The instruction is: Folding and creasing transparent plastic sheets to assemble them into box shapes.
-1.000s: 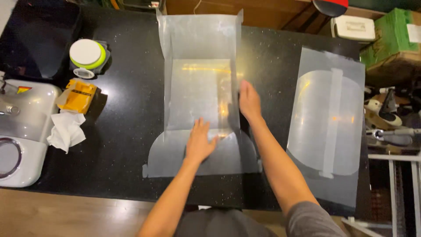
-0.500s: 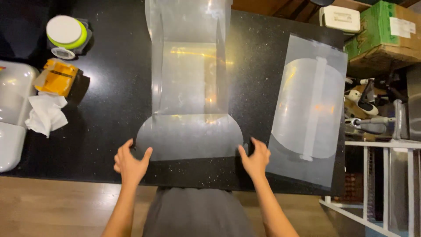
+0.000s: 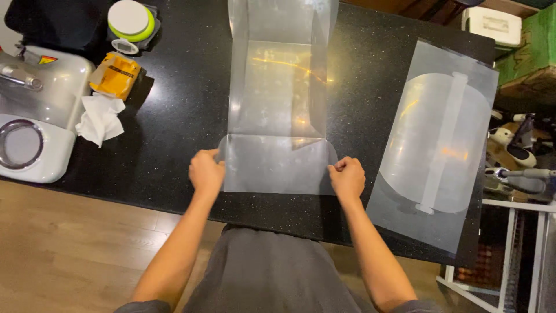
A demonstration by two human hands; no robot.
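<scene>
Both my hands are on the clear plastic sheet [image 3: 277, 116] lying flat in the middle of the black countertop [image 3: 174, 104]. My left hand [image 3: 206, 172] grips the sheet's near left corner, fingers curled shut on the edge. My right hand [image 3: 347, 177] grips the near right corner, fingers closed on it too. The near flap of the sheet is folded along a crease, sits between my two hands, close to the counter's near edge. Far end of the sheet runs out of view at the top.

Right of the sheet, well apart: a second clear sheet [image 3: 437, 145] with a round shape and a strip down it, lying angled. Left of the sheet: crumpled white tissue [image 3: 101, 119], yellow box [image 3: 116, 74] just behind it, round green-and-white tape dispenser [image 3: 130, 22] further back, white appliance [image 3: 35, 110] at the counter's left end.
</scene>
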